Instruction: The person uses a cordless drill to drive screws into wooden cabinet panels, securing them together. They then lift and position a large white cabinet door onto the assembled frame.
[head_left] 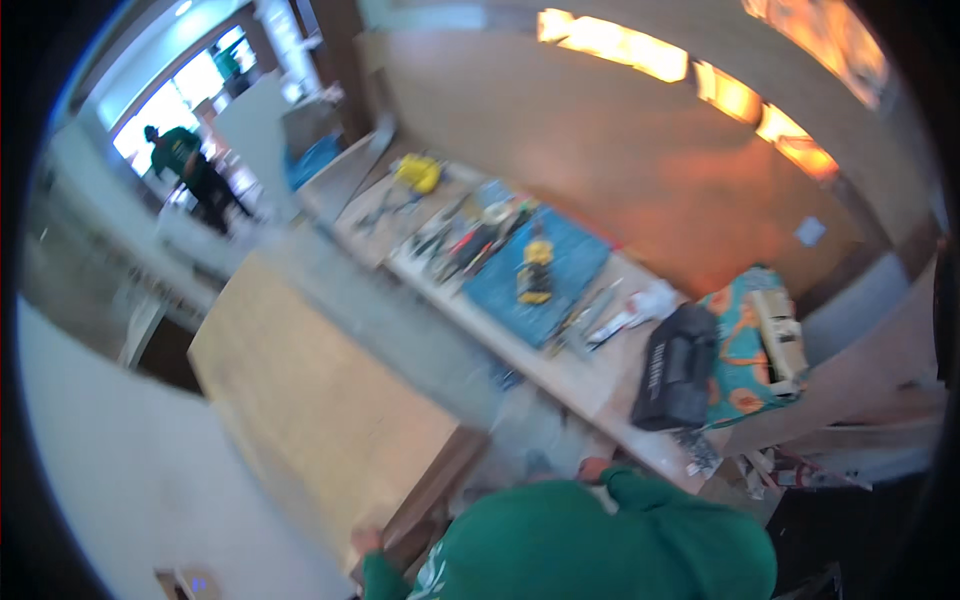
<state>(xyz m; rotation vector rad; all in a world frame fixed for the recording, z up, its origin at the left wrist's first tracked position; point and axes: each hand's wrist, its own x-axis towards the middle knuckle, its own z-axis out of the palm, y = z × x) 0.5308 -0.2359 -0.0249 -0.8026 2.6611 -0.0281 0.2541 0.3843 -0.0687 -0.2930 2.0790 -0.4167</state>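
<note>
- The left hand (367, 540), at the lower centre-left of the frame, rests against the near end of a large, pale tan, flat-topped wooden piece with darker brown sides (315, 385); blur hides the fingers, so I cannot tell whether they are closed around its edge.
- That wooden piece stretches from the lower centre toward the left of the frame, its broad face up.
- The right hand (594, 469), at the lower centre of the frame, is near the front edge of a long, pale wooden counter (535, 370); whether it touches it or is open or closed, I cannot tell.
- At the middle of the frame, a yellow-and-black cordless power tool (536, 272) lies on a blue cloth-like sheet (490, 295) spread over the counter.
- Right of centre, a black hard-looking case (677, 370) stands beside a teal bag with orange patterning (738, 345).
- A bright yellow object (418, 173), too blurred to identify, lies on the counter's far end, upper centre-left.
- In the upper left, another person in a green top (178, 152) stands well apart.
</note>
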